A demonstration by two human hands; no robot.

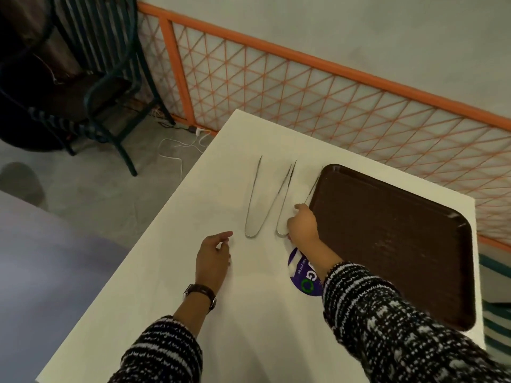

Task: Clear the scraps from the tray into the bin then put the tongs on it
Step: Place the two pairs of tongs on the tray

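Two metal tongs lie side by side on the white table (171, 272), bends toward me. The left tongs (250, 205) lie free. My right hand (302, 223) curls over the right tongs (280, 217) near their bend, right beside the left edge of the brown tray (387, 239). One arm of these tongs runs along the tray's rim. The tray's surface shows no scraps. My left hand (214, 255) sits low over the table just left of the tongs, fingers loosely curled and holding nothing.
A purple round sticker or lid (302, 280) lies under my right forearm. An orange lattice fence (304, 92) runs behind the table. A dark metal chair (110, 78) and white cables (177, 150) are on the floor to the left.
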